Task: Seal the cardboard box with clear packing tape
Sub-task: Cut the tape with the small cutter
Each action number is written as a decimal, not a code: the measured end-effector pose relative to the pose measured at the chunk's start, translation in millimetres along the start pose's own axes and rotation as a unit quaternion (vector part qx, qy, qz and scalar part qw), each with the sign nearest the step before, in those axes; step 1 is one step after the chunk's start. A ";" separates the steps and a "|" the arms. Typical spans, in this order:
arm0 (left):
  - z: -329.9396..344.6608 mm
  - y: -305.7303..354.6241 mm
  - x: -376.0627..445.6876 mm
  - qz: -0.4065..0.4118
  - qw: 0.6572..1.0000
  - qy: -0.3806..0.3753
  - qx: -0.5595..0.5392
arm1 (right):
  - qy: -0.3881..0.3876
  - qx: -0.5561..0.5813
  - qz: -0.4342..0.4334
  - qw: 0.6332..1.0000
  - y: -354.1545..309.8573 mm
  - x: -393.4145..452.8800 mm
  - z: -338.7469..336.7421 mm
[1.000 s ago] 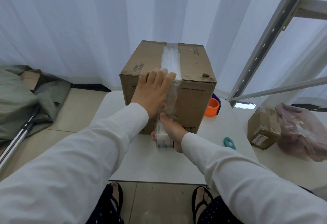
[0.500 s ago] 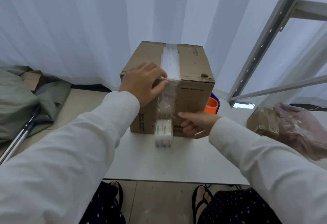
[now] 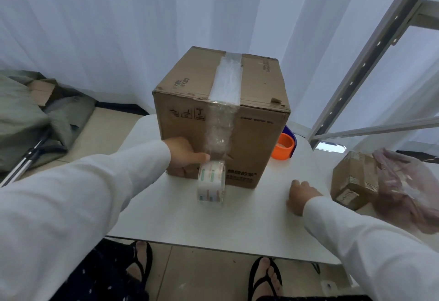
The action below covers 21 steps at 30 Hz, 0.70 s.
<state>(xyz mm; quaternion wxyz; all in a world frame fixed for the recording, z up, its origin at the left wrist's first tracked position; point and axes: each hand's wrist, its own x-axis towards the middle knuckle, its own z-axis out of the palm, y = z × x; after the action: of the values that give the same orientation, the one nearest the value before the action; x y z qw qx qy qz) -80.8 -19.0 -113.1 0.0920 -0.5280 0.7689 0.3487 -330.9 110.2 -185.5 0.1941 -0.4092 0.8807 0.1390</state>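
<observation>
Brown cardboard box [image 3: 251, 143] upright on table, taped across top, clear tape roll [image 3: 211, 183] hanging in front

Left hand [image 3: 183, 155] forward, right hand [image 3: 300, 196] seemingly flat.
</observation>
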 end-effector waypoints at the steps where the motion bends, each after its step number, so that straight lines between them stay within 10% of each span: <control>1: -0.2 0.5 2.5 0.005 0.999 0.003 -0.044 | 0.007 0.000 -0.007 1.000 -1.5 1.7 1.1; 16: -1.7 -6.1 -1.1 0.069 0.973 0.057 -0.214 | -0.125 -0.106 -0.166 0.972 -37.9 -29.8 -3.7; 21: -2.5 -4.6 -2.4 0.049 0.982 0.025 -0.181 | -0.120 0.028 -0.212 0.970 -62.0 -43.2 -34.2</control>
<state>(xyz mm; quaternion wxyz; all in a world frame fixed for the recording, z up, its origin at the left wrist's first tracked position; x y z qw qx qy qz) -75.2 -19.7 -112.0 -0.0417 -0.5063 0.7200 0.4728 -265.1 86.3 -140.9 0.3350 -0.5610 0.7477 0.1183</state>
